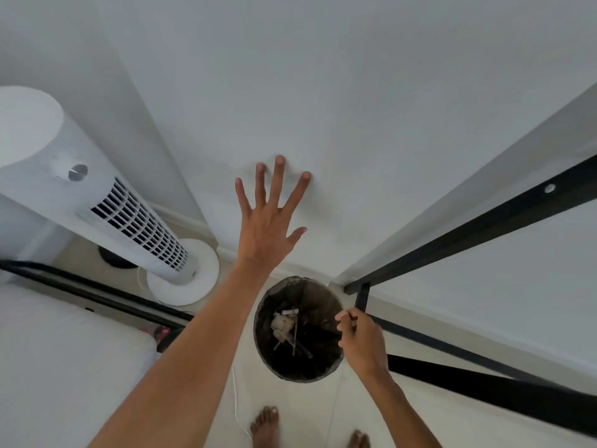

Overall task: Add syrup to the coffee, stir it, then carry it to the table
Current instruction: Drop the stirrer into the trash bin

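No coffee cup, syrup or table top with them is in view. My left hand [269, 221] is open, fingers spread, with the fingertips pressed flat against the white wall. My right hand [358, 337] hovers over the right rim of a round dark waste bin [268, 357] on the floor, its thumb and fingers pinched together. A dark bit shows at the fingertips, but it may be the black table leg behind, so I cannot tell if anything is held. Crumpled paper and thin wooden sticks [292, 334] lie inside the bin.
A white tower fan [135, 221] stands on the floor at left. A black metal frame [484, 227] with white panels runs along the right. A white mattress on a black rail [64, 350] fills the lower left. My bare feet [265, 425] stand just before the bin.
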